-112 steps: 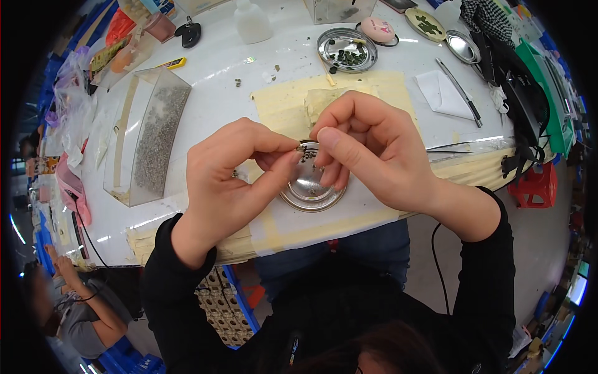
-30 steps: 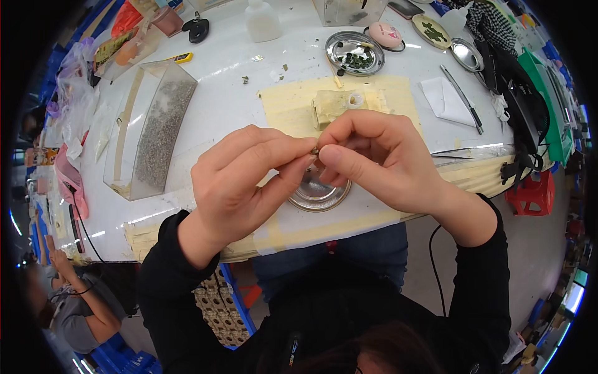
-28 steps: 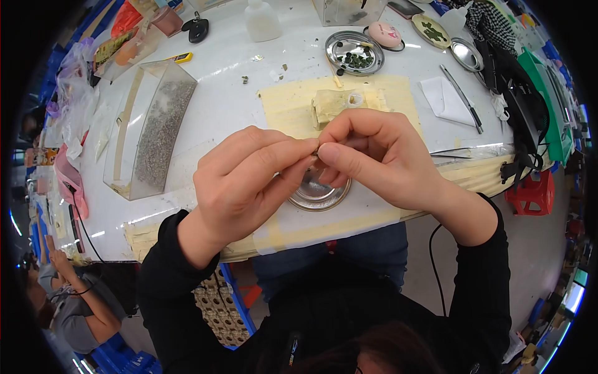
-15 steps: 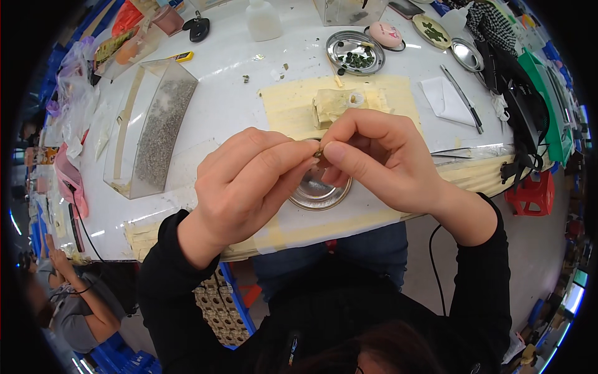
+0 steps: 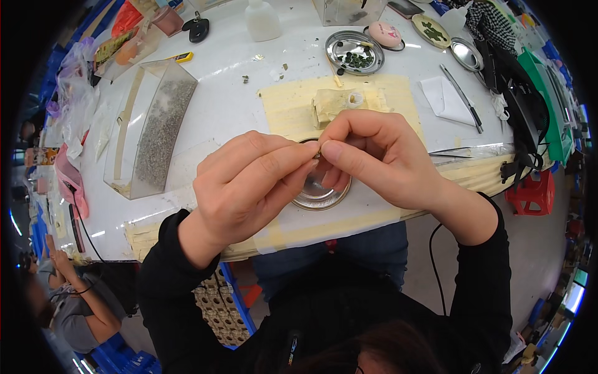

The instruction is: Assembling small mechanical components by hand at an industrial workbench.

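Note:
Over a small round metal dish (image 5: 321, 201), my left hand (image 5: 237, 181) and my right hand (image 5: 392, 163) meet fingertip to fingertip. Both are closed in a pinch on one small dark piece (image 5: 319, 154); the fingers cover most of it, so its kind is hidden. Part of the dish lies behind the hands. Just beyond them, a tape-wrapped block (image 5: 328, 111) rests on a sheet of yellowish tape (image 5: 283, 103). A little clear cup (image 5: 355, 99) sits at the block's top edge.
A metal plate (image 5: 330, 61) holds dark green pieces at the back. Tweezers (image 5: 451, 153), a pen (image 5: 461, 96) and folded white paper (image 5: 442, 106) lie to the right. On the left stands a clear box (image 5: 118, 149) of grey grains. Another person (image 5: 81, 311) sits at the lower left.
Both hands keep their pinch in nearly the same place. Only slight shifts of the fingers show.

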The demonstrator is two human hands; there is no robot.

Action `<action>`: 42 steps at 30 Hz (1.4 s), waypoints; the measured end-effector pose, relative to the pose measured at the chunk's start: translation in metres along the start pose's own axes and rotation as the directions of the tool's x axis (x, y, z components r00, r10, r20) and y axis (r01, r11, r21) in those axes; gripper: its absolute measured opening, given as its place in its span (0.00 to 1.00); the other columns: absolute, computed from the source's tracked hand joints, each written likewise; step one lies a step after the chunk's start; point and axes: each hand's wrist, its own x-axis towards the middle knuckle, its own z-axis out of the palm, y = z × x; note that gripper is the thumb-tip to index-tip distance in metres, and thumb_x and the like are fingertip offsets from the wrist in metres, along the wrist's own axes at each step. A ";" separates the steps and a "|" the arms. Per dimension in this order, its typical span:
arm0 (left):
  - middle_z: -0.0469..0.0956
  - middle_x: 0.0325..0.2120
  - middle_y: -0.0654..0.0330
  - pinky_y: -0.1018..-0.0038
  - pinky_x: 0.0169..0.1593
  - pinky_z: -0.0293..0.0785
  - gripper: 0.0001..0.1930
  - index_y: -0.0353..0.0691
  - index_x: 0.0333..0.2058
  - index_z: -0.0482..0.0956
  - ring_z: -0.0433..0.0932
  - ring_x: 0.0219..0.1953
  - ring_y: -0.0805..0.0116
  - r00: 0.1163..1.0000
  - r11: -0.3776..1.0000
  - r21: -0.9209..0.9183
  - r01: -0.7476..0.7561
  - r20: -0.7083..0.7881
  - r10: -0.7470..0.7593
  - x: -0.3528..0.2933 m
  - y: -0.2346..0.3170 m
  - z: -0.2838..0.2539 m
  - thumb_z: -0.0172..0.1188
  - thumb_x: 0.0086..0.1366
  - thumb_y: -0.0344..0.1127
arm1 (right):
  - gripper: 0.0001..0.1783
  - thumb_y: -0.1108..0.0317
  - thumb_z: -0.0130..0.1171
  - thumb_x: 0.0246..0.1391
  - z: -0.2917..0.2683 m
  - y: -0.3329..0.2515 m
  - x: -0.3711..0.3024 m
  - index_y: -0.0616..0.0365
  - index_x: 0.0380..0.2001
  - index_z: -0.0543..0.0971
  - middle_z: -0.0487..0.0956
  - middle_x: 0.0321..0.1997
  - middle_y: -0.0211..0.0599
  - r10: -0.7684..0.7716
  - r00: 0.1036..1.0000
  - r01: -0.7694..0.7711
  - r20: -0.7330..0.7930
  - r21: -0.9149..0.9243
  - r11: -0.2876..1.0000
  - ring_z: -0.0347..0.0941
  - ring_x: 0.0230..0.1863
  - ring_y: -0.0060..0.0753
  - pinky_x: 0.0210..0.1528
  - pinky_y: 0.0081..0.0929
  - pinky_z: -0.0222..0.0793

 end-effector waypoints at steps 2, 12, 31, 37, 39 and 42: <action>0.79 0.26 0.55 0.76 0.28 0.74 0.13 0.31 0.36 0.81 0.79 0.25 0.65 1.000 1.000 0.003 -0.010 -0.026 0.010 0.000 -0.001 0.001 0.67 0.48 0.18 | 0.08 0.69 0.53 0.62 0.000 0.001 0.001 0.64 0.35 0.76 0.78 0.30 0.28 0.013 1.000 -0.013 0.017 0.001 1.000 0.74 0.31 0.13 0.35 0.14 0.72; 0.80 0.26 0.55 0.78 0.29 0.72 0.10 0.31 0.35 0.81 0.78 0.26 0.68 0.993 0.991 -0.069 0.116 -0.003 -0.116 0.002 0.001 0.000 0.64 0.51 0.18 | 0.09 0.68 0.53 0.63 -0.001 0.000 -0.001 0.64 0.35 0.76 0.78 0.30 0.28 -0.020 0.999 0.019 -0.027 -0.027 0.999 0.74 0.30 0.14 0.33 0.14 0.72; 0.74 0.23 0.62 0.77 0.26 0.65 0.08 0.39 0.34 0.83 0.71 0.23 0.72 0.967 0.972 -0.080 0.223 0.142 -0.210 -0.004 -0.014 0.010 0.65 0.52 0.23 | 0.12 0.64 0.54 0.62 -0.022 -0.008 0.006 0.64 0.35 0.77 0.78 0.26 0.32 -0.285 0.941 0.268 -0.184 -0.113 0.957 0.73 0.24 0.18 0.26 0.16 0.70; 0.76 0.23 0.63 0.80 0.24 0.63 0.05 0.37 0.33 0.83 0.68 0.21 0.77 0.920 0.925 -0.080 0.372 -0.099 -0.379 0.000 -0.026 -0.003 0.64 0.56 0.25 | 0.13 0.64 0.51 0.64 -0.036 -0.010 0.009 0.63 0.34 0.78 0.78 0.26 0.32 -0.422 0.876 0.412 -0.231 -0.095 0.906 0.74 0.24 0.21 0.24 0.17 0.67; 0.76 0.23 0.66 0.83 0.26 0.62 0.05 0.37 0.34 0.83 0.68 0.23 0.81 0.908 0.925 -0.048 0.377 -0.175 -0.379 -0.002 -0.032 -0.014 0.63 0.58 0.26 | 0.13 0.63 0.50 0.64 -0.041 -0.014 0.010 0.62 0.34 0.78 0.78 0.26 0.32 -0.470 0.846 0.468 -0.252 -0.070 0.881 0.74 0.24 0.21 0.24 0.17 0.67; 0.76 0.24 0.66 0.82 0.28 0.63 0.04 0.36 0.33 0.83 0.68 0.24 0.80 0.858 0.870 -0.013 0.493 -0.161 -0.488 -0.012 -0.032 -0.036 0.64 0.57 0.26 | 0.14 0.63 0.48 0.65 -0.052 -0.015 0.010 0.61 0.34 0.78 0.78 0.26 0.31 -0.524 0.809 0.529 -0.266 -0.059 0.846 0.74 0.23 0.20 0.24 0.17 0.66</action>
